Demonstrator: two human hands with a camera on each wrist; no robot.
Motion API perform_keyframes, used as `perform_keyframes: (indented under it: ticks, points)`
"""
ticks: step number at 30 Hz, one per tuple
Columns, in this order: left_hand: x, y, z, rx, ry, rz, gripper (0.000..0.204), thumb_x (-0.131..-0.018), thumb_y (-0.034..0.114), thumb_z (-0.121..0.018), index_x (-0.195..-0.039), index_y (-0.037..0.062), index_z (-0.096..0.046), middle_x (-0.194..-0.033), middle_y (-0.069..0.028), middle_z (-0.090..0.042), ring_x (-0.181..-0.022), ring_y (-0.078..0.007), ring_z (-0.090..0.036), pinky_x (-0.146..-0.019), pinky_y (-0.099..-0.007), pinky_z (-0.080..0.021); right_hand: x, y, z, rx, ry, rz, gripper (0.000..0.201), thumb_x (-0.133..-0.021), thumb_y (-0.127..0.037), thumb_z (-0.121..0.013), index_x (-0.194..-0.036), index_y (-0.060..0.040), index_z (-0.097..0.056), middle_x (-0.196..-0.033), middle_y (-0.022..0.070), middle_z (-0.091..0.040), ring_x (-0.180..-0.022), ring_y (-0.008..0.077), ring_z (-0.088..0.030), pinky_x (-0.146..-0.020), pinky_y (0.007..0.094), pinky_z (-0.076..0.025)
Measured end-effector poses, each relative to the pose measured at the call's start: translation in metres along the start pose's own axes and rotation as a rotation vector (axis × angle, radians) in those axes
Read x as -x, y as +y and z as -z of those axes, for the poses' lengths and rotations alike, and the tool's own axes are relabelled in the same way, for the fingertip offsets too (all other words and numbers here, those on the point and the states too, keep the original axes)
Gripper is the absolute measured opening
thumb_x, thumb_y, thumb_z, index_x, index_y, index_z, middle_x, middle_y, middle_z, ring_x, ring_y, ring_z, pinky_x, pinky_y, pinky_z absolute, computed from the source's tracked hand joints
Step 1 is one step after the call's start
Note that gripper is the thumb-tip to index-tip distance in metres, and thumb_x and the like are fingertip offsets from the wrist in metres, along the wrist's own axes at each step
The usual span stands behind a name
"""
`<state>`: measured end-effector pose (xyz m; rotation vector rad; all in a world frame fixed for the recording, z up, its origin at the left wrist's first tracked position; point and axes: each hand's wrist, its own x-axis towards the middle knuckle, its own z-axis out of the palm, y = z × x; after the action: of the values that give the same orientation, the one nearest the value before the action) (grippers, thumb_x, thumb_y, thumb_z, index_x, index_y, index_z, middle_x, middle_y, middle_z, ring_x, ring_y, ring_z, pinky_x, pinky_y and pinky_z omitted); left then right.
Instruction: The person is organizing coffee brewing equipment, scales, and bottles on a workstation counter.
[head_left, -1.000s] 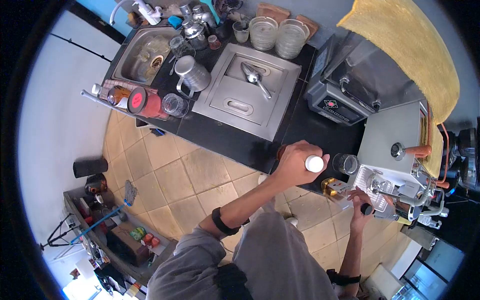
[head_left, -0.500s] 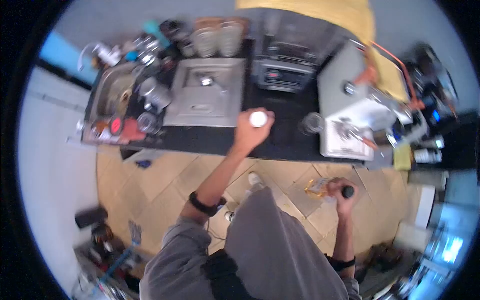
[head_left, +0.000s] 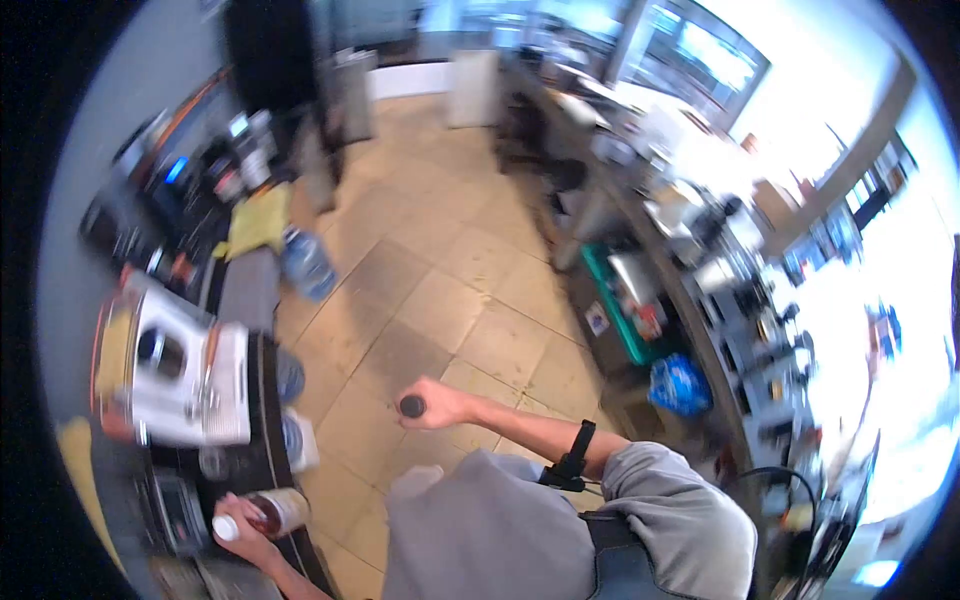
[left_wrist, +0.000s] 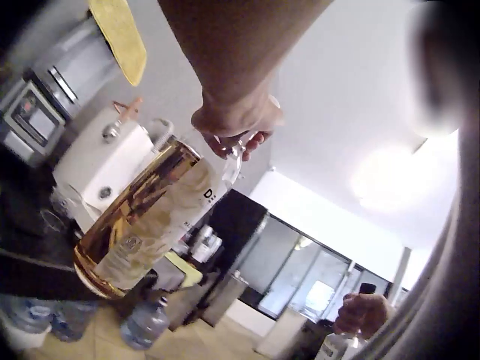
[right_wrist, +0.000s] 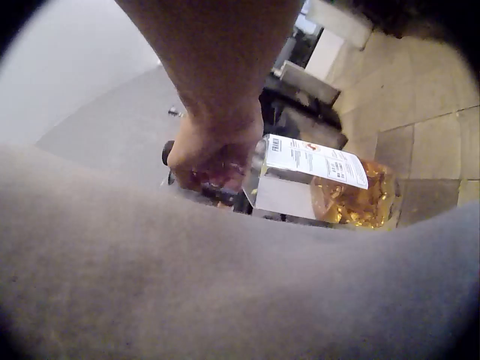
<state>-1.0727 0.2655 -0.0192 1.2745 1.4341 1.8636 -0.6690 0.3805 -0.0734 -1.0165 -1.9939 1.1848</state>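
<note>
My left hand (head_left: 245, 535) grips the neck of a large bottle (left_wrist: 150, 217) of reddish-amber liquid. This bottle has a white cap (head_left: 225, 527) and a pale printed label, and it hangs tilted beside the counter edge in the left wrist view. My right hand (head_left: 437, 403) is wrapped around the neck of a second bottle (right_wrist: 352, 187), held over the floor. Its black cap (head_left: 411, 406) sticks out above the fist. In the right wrist view its white label and golden liquid show, while a grey sleeve or shirt covers the lower part.
On the left a dark counter (head_left: 265, 390) carries a white espresso machine (head_left: 165, 355). A yellow cloth (head_left: 258, 218) lies farther along. A large water jug (head_left: 308, 265) stands on the tiled floor. Along the right, a cluttered bench (head_left: 690, 290) has a green crate (head_left: 620, 310) and a blue bag (head_left: 682, 385) beneath.
The person has turned to the right, from facing the counter to facing along the aisle. The counter is now at the left. Both bottles stay in the hands, lifted away from the counter.
</note>
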Motion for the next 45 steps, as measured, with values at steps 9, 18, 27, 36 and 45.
perform_keyframes:
  ticks: [9, 18, 27, 36, 45]
  points:
    - [0.02, 0.001, -0.262, 0.268, -0.584, 0.091, 0.03, -0.091, 0.004, -0.06, -0.064, 0.0072, -0.048, -0.056, -0.0027, -0.048, -0.051, -0.013, -0.048, -0.051, -0.0272, -0.041, 0.2, 0.007, 0.077, 0.011, 0.478, -0.388, 0.057, -0.084, -0.053, -0.069, -0.067, -0.0027, -0.05, -0.055, 0.0072, -0.044, -0.053, 0.0194, -0.041, -0.053, 0.0386, -0.038]
    - [0.028, 0.018, -0.394, 0.567, -1.049, 0.196, 0.031, -0.09, 0.003, -0.054, -0.06, 0.0057, -0.045, -0.054, -0.006, -0.047, -0.049, -0.0164, -0.048, -0.051, -0.0299, -0.043, 0.276, -0.012, 0.099, -0.025, 0.959, -0.733, 0.046, -0.081, -0.047, -0.076, -0.072, -0.0044, -0.061, -0.058, 0.0044, -0.051, -0.055, 0.0145, -0.044, -0.053, 0.0349, -0.039]
    - [-0.042, -0.056, -0.43, 0.44, -1.064, 0.316, 0.03, -0.088, 0.002, -0.059, -0.061, 0.0057, -0.046, -0.055, -0.0052, -0.048, -0.049, -0.0146, -0.049, -0.05, -0.0284, -0.042, 0.178, 0.012, 0.146, -0.011, 0.98, -0.726, 0.046, -0.08, -0.047, -0.077, -0.072, -0.0051, -0.06, -0.06, 0.0035, -0.054, -0.058, 0.0122, -0.049, -0.055, 0.0321, -0.041]
    - [-0.189, -0.138, -0.473, 0.29, -1.019, 0.376, 0.03, -0.09, 0.003, -0.062, -0.062, 0.0032, -0.05, -0.055, -0.0049, -0.05, -0.05, -0.0129, -0.049, -0.051, -0.0273, -0.041, -0.004, 0.052, 0.21, -0.078, 0.938, -0.713, 0.039, -0.082, -0.038, -0.079, -0.074, -0.0063, -0.058, -0.064, -0.0016, -0.051, -0.064, 0.0092, -0.048, -0.059, 0.0293, -0.041]
    - [-0.263, -0.179, -0.601, 0.248, -1.292, 0.246, 0.032, -0.09, 0.002, -0.063, -0.061, 0.0033, -0.049, -0.055, -0.0036, -0.049, -0.05, -0.0126, -0.048, -0.05, -0.0282, -0.041, -0.042, 0.06, 0.25, -0.133, 1.269, -0.431, 0.04, -0.082, -0.038, -0.078, -0.071, -0.0062, -0.056, -0.063, -0.0023, -0.051, -0.063, 0.008, -0.045, -0.057, 0.0286, -0.038]
